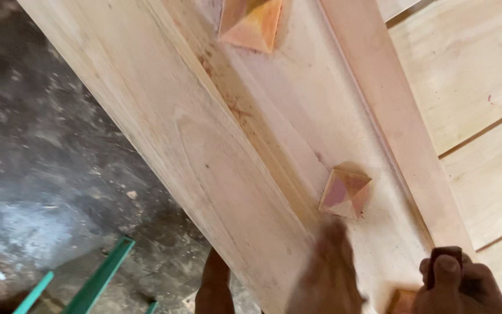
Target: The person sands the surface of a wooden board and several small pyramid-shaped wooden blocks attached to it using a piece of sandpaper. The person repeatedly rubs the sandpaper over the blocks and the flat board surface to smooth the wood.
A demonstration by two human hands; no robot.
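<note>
Far left: dark grey concrete floor [47, 151], dusty, pale patches, a few wood chips. Lower left on the floor, green metal bars [97, 282] lying at a slant, two or three of them, partly cut off by the frame edge.

Centre: pale wooden door panel [204, 145] runs diagonally from top left to bottom right, overhanging the floor. Wide flat outer board, then a recessed channel with a raised moulding on its right side. In the channel sit reddish pyramid-shaped wooden studs: upper stud [251, 23] at the top edge, partly cropped; middle stud [345, 192] further down; lower stud [402, 301] at the bottom edge, only a corner showing.

Left hand [329, 273]: blurred by motion, lying on the recessed channel just below the middle stud, fingertips near or touching its lower edge, hard to say which. It looks flat against the wood; cannot tell whether the fingers are spread or holding anything. A forearm [213, 288] shows below the panel's edge at bottom centre.

Right hand [460, 285]: bottom right, fingers curled shut into a fist, thumb up on top, resting on the panel just right of the lower stud. It seems to clasp something small and dark, not identifiable.

Right: more pale wooden boards [472, 75] with dark gaps between them, lying under or beside the panel. No labels or signs visible.
</note>
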